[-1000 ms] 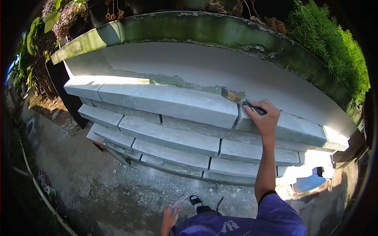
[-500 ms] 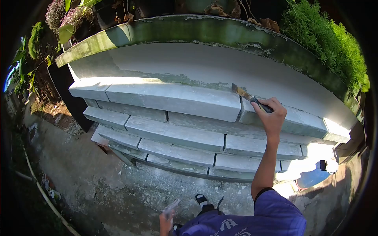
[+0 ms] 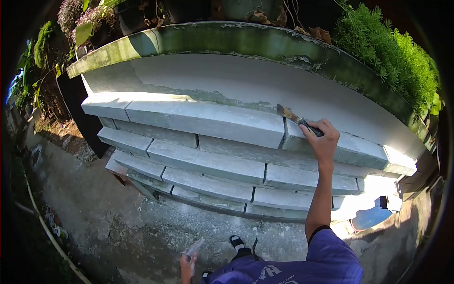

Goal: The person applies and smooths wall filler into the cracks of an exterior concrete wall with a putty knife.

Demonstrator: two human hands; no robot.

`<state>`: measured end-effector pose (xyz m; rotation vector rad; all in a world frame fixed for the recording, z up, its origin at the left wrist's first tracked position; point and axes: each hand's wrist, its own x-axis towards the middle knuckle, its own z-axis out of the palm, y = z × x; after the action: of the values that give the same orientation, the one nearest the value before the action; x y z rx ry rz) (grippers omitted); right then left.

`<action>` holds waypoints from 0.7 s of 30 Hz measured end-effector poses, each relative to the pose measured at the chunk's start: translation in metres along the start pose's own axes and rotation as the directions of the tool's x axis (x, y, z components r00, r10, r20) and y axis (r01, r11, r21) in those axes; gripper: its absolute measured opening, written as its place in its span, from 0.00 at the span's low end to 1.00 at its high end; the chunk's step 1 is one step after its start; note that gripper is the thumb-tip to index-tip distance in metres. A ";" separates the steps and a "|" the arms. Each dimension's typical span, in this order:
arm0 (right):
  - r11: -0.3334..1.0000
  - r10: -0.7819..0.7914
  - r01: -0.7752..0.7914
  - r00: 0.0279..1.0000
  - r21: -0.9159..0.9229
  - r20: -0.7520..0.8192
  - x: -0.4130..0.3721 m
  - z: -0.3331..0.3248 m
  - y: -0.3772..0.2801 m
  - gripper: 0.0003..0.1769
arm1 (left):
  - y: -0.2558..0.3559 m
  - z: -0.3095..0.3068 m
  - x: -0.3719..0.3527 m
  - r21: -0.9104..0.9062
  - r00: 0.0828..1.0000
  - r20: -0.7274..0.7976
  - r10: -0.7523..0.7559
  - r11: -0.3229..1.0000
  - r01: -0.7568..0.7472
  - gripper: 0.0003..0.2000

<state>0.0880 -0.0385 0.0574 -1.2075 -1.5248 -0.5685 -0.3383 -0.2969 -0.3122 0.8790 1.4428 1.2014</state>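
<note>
My right hand (image 3: 323, 142) is closed around the dark handle of a putty knife (image 3: 289, 113). Its blade points up and left, the tip right at the foot of the white wall (image 3: 246, 78), just above the top row of grey blocks (image 3: 203, 118). A rough greenish-grey strip runs along the wall's base to the left of the blade. Low in view, my left hand (image 3: 187, 266) is closed on a pale, partly see-through flat thing (image 3: 194, 247), held over the concrete floor; its kind is unclear.
Stepped rows of blocks (image 3: 208, 161) descend toward my feet, with dark gaps between them. A mossy ledge (image 3: 198, 42) with potted plants overhangs the wall. Feathery green foliage (image 3: 388, 61) hangs at right. A blue container (image 3: 371, 218) stands lower right, and a long pole (image 3: 45, 227) lies at left.
The putty knife has shifted slightly right along the wall's base. My left hand has moved a little left with the pale thing. The whole view has shifted slightly.
</note>
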 end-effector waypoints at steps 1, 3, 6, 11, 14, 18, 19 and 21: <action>1.000 0.008 -0.008 1.000 0.017 -0.024 -0.003 -0.003 0.002 0.11 | -0.003 0.002 0.005 0.004 1.000 -0.013 0.027 1.000 -0.027 0.16; 0.999 0.000 0.000 1.000 0.050 -0.012 0.001 0.008 0.005 0.11 | -0.010 0.008 0.012 0.013 0.997 -0.028 0.076 0.997 -0.075 0.16; 0.998 -0.025 0.021 0.998 0.065 0.061 -0.002 0.033 0.006 0.11 | 0.004 0.016 0.019 0.064 0.999 0.028 -0.025 0.998 0.023 0.15; 0.998 0.049 -0.047 0.996 0.032 -0.076 0.003 0.008 -0.003 0.10 | -0.097 -0.016 0.030 0.564 0.995 0.023 0.102 0.820 -0.097 0.24; 0.998 0.066 -0.067 0.996 -0.006 -0.065 0.004 0.002 0.002 0.10 | -0.095 -0.012 0.035 0.585 0.999 -0.002 0.037 0.811 -0.029 0.23; 0.999 0.029 -0.028 0.998 0.020 -0.056 -0.004 -0.001 0.010 0.10 | -0.083 -0.006 0.039 0.527 0.999 -0.039 -0.007 0.849 0.027 0.21; 0.999 0.039 -0.037 0.998 0.032 -0.049 -0.006 0.005 0.010 0.10 | -0.083 -0.005 0.042 0.522 0.999 -0.042 0.000 0.853 0.022 0.21; 0.994 0.051 -0.053 0.998 0.094 0.023 -0.007 0.025 0.011 0.10 | -0.082 0.001 0.044 0.517 0.999 -0.042 0.008 0.856 0.015 0.21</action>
<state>0.0866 -0.0162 0.0407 -1.1805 -1.5158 -0.4459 -0.3413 -0.2741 -0.4028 1.2169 1.8440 0.8333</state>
